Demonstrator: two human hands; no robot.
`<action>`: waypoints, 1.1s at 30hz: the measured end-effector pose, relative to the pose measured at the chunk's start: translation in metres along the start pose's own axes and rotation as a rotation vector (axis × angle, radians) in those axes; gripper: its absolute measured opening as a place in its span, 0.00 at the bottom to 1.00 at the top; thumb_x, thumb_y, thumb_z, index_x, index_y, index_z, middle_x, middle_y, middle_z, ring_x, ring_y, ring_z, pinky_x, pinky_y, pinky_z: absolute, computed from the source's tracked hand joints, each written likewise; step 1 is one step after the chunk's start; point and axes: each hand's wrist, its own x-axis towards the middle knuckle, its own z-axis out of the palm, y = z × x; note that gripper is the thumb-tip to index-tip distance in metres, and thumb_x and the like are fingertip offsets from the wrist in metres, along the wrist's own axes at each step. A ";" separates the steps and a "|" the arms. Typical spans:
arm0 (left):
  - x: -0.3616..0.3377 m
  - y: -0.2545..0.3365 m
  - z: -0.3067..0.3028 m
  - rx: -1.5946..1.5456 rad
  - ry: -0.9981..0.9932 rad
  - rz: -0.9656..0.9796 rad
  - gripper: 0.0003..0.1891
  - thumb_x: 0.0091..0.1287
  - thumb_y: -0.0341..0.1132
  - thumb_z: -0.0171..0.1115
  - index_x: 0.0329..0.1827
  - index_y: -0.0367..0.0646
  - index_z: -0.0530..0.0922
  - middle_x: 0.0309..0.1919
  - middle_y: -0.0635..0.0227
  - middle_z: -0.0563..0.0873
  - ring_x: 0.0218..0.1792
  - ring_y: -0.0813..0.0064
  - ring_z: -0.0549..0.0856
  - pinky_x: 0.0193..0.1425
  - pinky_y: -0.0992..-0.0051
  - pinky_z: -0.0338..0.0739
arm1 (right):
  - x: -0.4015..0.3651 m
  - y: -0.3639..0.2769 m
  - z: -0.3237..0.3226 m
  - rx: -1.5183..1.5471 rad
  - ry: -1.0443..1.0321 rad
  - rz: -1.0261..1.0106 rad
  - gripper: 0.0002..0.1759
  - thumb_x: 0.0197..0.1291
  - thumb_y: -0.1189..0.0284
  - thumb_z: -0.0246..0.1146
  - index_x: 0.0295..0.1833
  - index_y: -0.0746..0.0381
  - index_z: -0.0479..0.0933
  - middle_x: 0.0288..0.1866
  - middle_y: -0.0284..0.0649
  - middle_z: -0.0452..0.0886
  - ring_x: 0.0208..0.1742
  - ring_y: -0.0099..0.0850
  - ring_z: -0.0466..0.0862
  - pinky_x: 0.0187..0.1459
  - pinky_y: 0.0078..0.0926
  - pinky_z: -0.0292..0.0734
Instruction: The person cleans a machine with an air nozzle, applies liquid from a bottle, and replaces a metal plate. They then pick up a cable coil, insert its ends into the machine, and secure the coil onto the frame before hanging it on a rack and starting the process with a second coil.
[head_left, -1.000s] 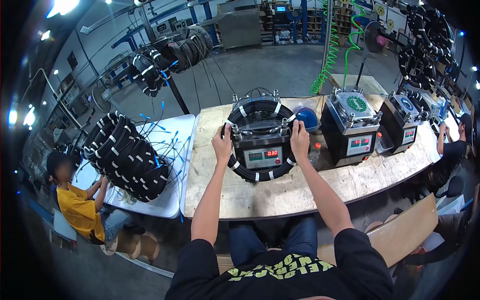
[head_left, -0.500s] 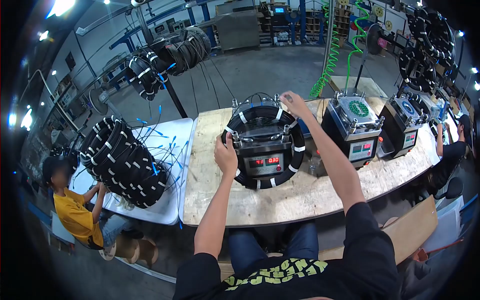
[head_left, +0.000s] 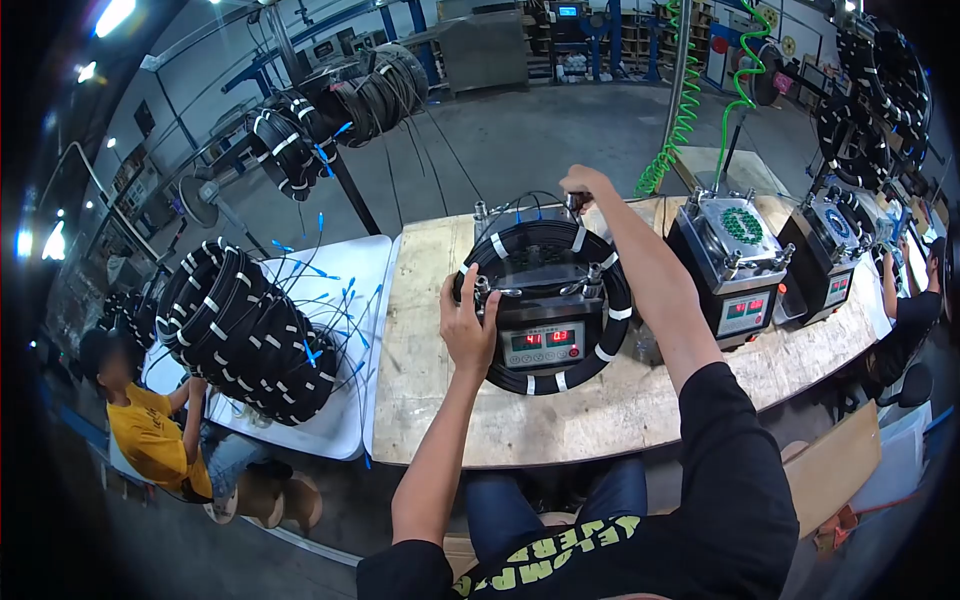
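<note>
A black cable coil with white ties (head_left: 612,340) hangs around a machine with a lit red display (head_left: 543,343) on the wooden table. At the coil's left side is my left hand (head_left: 468,325), its fingers apart around a metal knob (head_left: 482,292) at the machine's front left corner. My right hand (head_left: 585,184) reaches to the machine's back right corner, fingers closed on the top of a metal knob (head_left: 577,203). Thin cables with blue ends (head_left: 538,205) rise behind the coil.
Two similar machines (head_left: 742,235) (head_left: 832,240) stand right on the wooden table (head_left: 425,400). Left, a white table (head_left: 350,275) bears stacked black coils (head_left: 245,335). A person in yellow (head_left: 150,430) sits left; another in black (head_left: 910,310) sits right. Green air hoses (head_left: 680,130) hang behind.
My right hand has come down onto the back right knob. My left hand has shifted from the coil's side to the front left knob, fingers more spread. The view has moved slightly.
</note>
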 end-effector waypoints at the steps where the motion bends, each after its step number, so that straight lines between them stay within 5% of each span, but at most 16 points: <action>1: 0.000 0.000 0.000 -0.003 -0.005 -0.011 0.27 0.76 0.50 0.63 0.76 0.52 0.75 0.67 0.51 0.76 0.63 0.46 0.81 0.61 0.54 0.80 | 0.006 0.014 0.000 0.097 -0.014 0.003 0.16 0.63 0.68 0.58 0.38 0.70 0.84 0.28 0.50 0.87 0.22 0.41 0.87 0.26 0.35 0.85; 4: 0.000 0.004 -0.001 -0.033 0.000 -0.039 0.27 0.76 0.51 0.64 0.75 0.56 0.75 0.65 0.50 0.78 0.63 0.45 0.81 0.60 0.53 0.80 | -0.003 0.060 0.002 0.690 -0.131 -0.045 0.16 0.65 0.66 0.58 0.48 0.67 0.82 0.33 0.48 0.86 0.28 0.36 0.86 0.31 0.34 0.85; 5: 0.000 0.005 -0.001 -0.048 0.005 -0.049 0.27 0.76 0.51 0.64 0.75 0.58 0.76 0.64 0.50 0.79 0.63 0.45 0.81 0.60 0.53 0.80 | -0.014 0.067 0.000 0.725 -0.221 -0.056 0.18 0.72 0.64 0.59 0.58 0.65 0.78 0.41 0.46 0.83 0.36 0.33 0.85 0.40 0.33 0.85; 8: -0.001 0.006 0.000 -0.016 0.018 -0.057 0.27 0.76 0.51 0.64 0.75 0.58 0.75 0.63 0.50 0.79 0.63 0.45 0.81 0.60 0.53 0.80 | -0.056 0.069 0.002 0.980 -0.121 -0.276 0.18 0.76 0.66 0.61 0.64 0.63 0.75 0.47 0.42 0.82 0.44 0.32 0.85 0.45 0.30 0.85; 12: -0.002 0.008 0.002 -0.003 0.045 -0.059 0.27 0.76 0.53 0.63 0.76 0.59 0.75 0.63 0.50 0.79 0.62 0.46 0.81 0.60 0.53 0.80 | -0.042 0.080 0.005 0.857 -0.179 -0.542 0.20 0.76 0.70 0.64 0.69 0.60 0.74 0.51 0.37 0.79 0.52 0.25 0.82 0.49 0.22 0.83; 17: -0.006 0.006 0.004 0.046 0.032 -0.113 0.30 0.76 0.55 0.62 0.79 0.62 0.73 0.62 0.48 0.80 0.62 0.45 0.81 0.60 0.52 0.80 | -0.031 0.060 0.013 0.485 0.160 -0.346 0.22 0.70 0.54 0.70 0.60 0.59 0.83 0.36 0.27 0.83 0.32 0.19 0.77 0.32 0.18 0.70; 20: -0.008 0.005 0.005 0.044 0.028 -0.101 0.30 0.76 0.55 0.62 0.79 0.61 0.73 0.62 0.47 0.80 0.63 0.45 0.81 0.61 0.52 0.80 | -0.018 0.046 0.015 0.064 0.333 -0.135 0.25 0.66 0.49 0.72 0.55 0.60 0.85 0.36 0.30 0.85 0.31 0.20 0.77 0.31 0.21 0.71; 23: -0.010 0.003 0.005 0.027 0.022 -0.098 0.29 0.76 0.55 0.62 0.79 0.60 0.73 0.62 0.47 0.80 0.63 0.45 0.81 0.61 0.52 0.80 | -0.027 0.038 -0.001 0.128 0.158 -0.101 0.25 0.70 0.56 0.71 0.63 0.61 0.81 0.38 0.32 0.84 0.35 0.23 0.80 0.35 0.22 0.75; 27: -0.009 0.000 0.006 0.019 0.041 -0.078 0.29 0.76 0.53 0.62 0.78 0.58 0.74 0.63 0.47 0.80 0.63 0.45 0.81 0.62 0.52 0.81 | -0.049 0.062 -0.014 0.836 -0.351 -0.437 0.28 0.73 0.71 0.67 0.74 0.63 0.69 0.45 0.34 0.82 0.41 0.20 0.81 0.37 0.15 0.74; 33: -0.009 0.001 0.006 0.038 0.049 -0.056 0.28 0.76 0.48 0.64 0.77 0.54 0.75 0.63 0.51 0.80 0.63 0.48 0.82 0.61 0.55 0.81 | -0.037 0.063 -0.006 0.724 -0.251 -0.369 0.23 0.75 0.68 0.66 0.71 0.63 0.74 0.40 0.31 0.83 0.36 0.18 0.80 0.35 0.15 0.73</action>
